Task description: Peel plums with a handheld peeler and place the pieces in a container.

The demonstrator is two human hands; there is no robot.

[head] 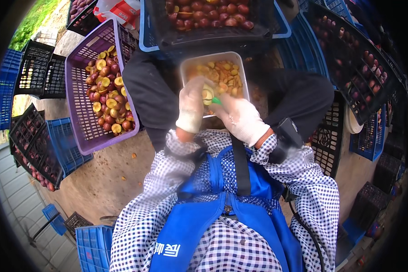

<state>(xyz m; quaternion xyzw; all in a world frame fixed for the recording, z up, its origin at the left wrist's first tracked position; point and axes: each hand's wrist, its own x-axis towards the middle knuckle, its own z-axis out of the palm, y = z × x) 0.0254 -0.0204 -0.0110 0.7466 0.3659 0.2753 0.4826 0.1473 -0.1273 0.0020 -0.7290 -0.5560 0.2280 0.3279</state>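
My left hand [192,103], in a white knit glove, holds a cut plum [207,94] with yellow flesh. Against the fruit, my right hand [239,117], gloved alike, grips a small tool with a green part [217,100]; its working end is hidden or blurred. Both hands are over the near part of a white plastic tub [245,81], which holds yellow-orange plum pieces [226,73]. Left of my legs, halved plums [110,98] fill part of a purple basket [75,102]. Beyond the tub, whole red plums [214,15] lie in a black crate [210,39].
The black crate rests on a blue crate [150,34]. Black crates of dark plums [363,74] stand at the right, beside stacked blue crates [294,54]. More crates stand at the left, including a blue crate [66,142]. My bent legs flank the tub.
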